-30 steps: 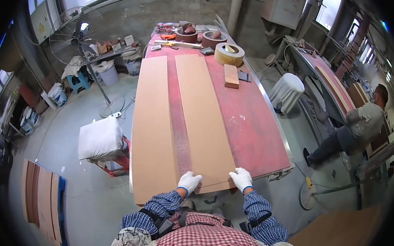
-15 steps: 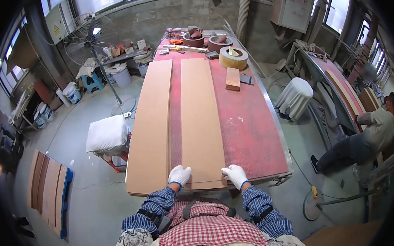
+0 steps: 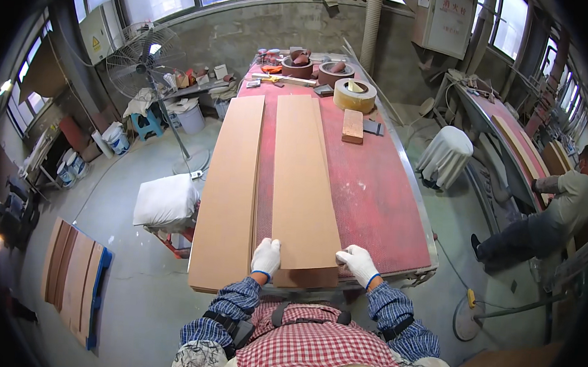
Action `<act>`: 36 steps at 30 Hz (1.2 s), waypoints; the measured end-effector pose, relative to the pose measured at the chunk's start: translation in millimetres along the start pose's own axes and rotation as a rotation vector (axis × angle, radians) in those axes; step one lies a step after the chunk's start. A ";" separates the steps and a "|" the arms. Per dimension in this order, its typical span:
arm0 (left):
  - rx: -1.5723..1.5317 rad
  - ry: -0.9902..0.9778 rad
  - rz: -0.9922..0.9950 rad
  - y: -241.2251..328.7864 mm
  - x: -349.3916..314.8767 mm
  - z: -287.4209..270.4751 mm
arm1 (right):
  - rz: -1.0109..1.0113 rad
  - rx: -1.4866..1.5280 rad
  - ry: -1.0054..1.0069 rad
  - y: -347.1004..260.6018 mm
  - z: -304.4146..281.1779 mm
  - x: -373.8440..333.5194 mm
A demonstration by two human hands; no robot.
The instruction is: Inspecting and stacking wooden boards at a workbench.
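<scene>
In a grey-walled workshop, a worktop (image 3: 386, 209) with a scuffed red surface stands between a pedestal fan (image 3: 144, 63) on the left and a cloth-draped stool (image 3: 446, 154) on the right. Lengthwise on it lies the tan board (image 3: 305, 184), long, thin, smooth and flat-coloured, its near end raised and slightly bowed above a lower board (image 3: 315, 277). The left hand (image 3: 266, 257) grips its near left corner; the right hand (image 3: 358, 265) pinches the near right one. A narrow red strip parts it from the left stack (image 3: 226, 199); wider bare surface opens rightward, with a wooden block (image 3: 353, 126) and tape roll (image 3: 354, 96) toward the far end.
</scene>
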State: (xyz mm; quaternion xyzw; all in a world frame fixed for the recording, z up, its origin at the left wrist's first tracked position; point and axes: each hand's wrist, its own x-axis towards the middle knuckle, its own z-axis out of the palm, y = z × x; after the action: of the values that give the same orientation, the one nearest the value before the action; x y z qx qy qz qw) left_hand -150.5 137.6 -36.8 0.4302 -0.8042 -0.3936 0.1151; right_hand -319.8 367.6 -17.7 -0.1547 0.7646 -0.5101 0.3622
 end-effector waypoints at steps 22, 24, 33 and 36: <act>0.066 -0.123 -0.089 -44.6 -31.2 22.5 | 0.069 -0.684 0.045 23.7 27.5 -25.7; 0.055 -0.125 -0.113 -46.8 -37.2 24.9 | 0.067 -0.675 0.016 25.9 26.9 -29.2; 0.053 -0.122 -0.106 -40.9 -17.6 30.3 | 0.065 -0.662 0.030 18.6 19.8 -12.2; 0.076 -0.125 -0.065 -41.1 -12.1 31.8 | 0.071 -0.659 0.041 17.8 20.3 -9.1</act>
State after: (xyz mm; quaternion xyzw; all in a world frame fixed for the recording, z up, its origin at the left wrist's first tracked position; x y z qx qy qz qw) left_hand -135.2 150.9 -86.2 0.4347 -0.8098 -0.3924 0.0352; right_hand -296.8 367.2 -34.4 -0.2265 0.9005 -0.2254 0.2951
